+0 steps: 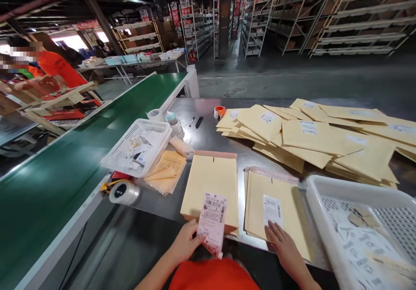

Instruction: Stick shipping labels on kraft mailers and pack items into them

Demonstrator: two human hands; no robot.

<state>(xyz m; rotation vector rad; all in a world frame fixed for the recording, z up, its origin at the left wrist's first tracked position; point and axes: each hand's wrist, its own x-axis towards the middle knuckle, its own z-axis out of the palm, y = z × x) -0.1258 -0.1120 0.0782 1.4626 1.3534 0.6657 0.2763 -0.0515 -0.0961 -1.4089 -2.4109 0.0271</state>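
Observation:
My left hand [186, 240] is closed on the edge of a printed shipping label [212, 218], thumb on top. The label overlaps the near end of a thick stack of yellow padded envelopes [211, 175]. To the right lies a smaller pile of padded envelopes [290, 207], its top one bearing a white label [272, 210]. My right hand [281, 240] rests on that top envelope, fingers extended, fingertips at the label's lower edge. Whether anything lies under its palm is hidden.
Labelled envelopes [305, 136] are heaped at the back right. White baskets stand left [139, 147] and right [360, 190]. A tape roll [125, 192], bottle [173, 123], marker [199, 122] and orange tape dispenser [220, 111] surround the stacks. A green conveyor [107, 129] runs left; a co-worker [60, 69] stands beyond.

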